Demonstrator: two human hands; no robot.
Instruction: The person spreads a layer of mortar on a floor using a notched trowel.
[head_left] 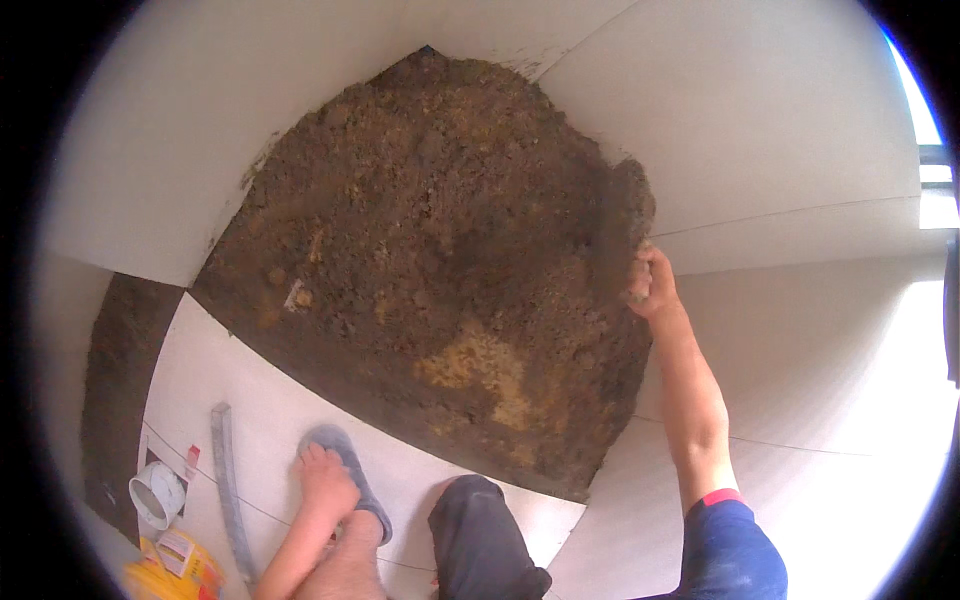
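Observation:
My right hand (650, 282) is closed at the right edge of a rough, dark brown bed of earth-like material (440, 200). From its fingers a dark, dirt-coated hand tool (630, 205) reaches up along the pale wall; its exact kind is hard to make out. My left hand (328, 482) is down by a grey slipper (366, 490) on my left foot, its fingers lying flat and holding nothing visible. A yellowish patch (485, 375) shows in the lower part of the brown bed.
Pale tiles (260, 370) border the bed, and pale walls (760, 110) rise around it. A long grey bar (228, 480) lies at the lower left, near a white round container (157, 494) and a yellow package (172, 572). My dark-clad knee (480, 535) is at lower centre.

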